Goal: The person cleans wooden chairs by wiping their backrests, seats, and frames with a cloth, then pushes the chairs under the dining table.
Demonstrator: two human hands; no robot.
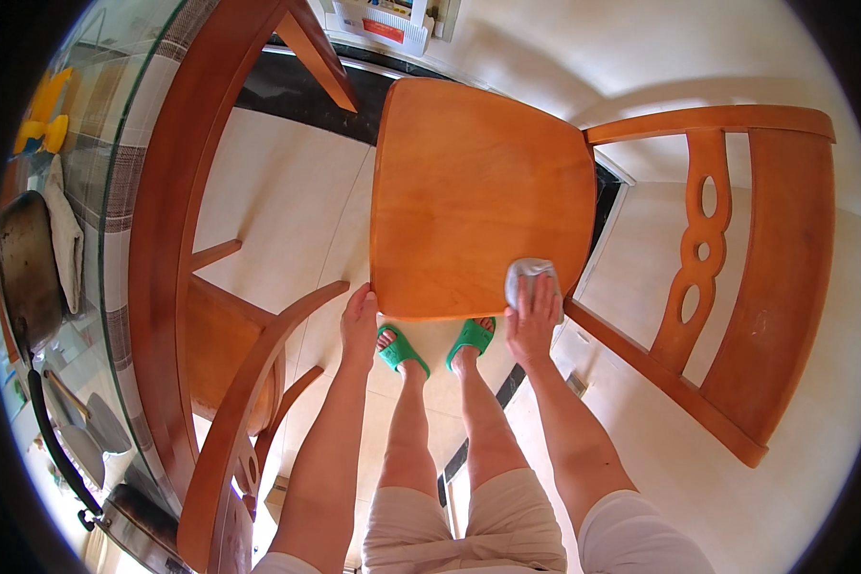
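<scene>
A wooden chair with an orange-brown seat (481, 194) stands before me, its pierced backrest (703, 251) to the right. My left hand (361, 319) grips the seat's near left corner, its thumb at the edge and some fingers hidden. On the seat's near right part lies a folded grey cloth (520, 276). My right hand (533, 319) presses on this cloth with its fingers stretched over it, close to where the backrest joins the seat.
A wooden table (161, 237) with a glass top runs along the left, bearing a frying pan (29, 273) and a folded cloth (64, 237). A second chair (258, 402) stands partly beneath it. White walls border the right. A white basket (384, 29) is at the top.
</scene>
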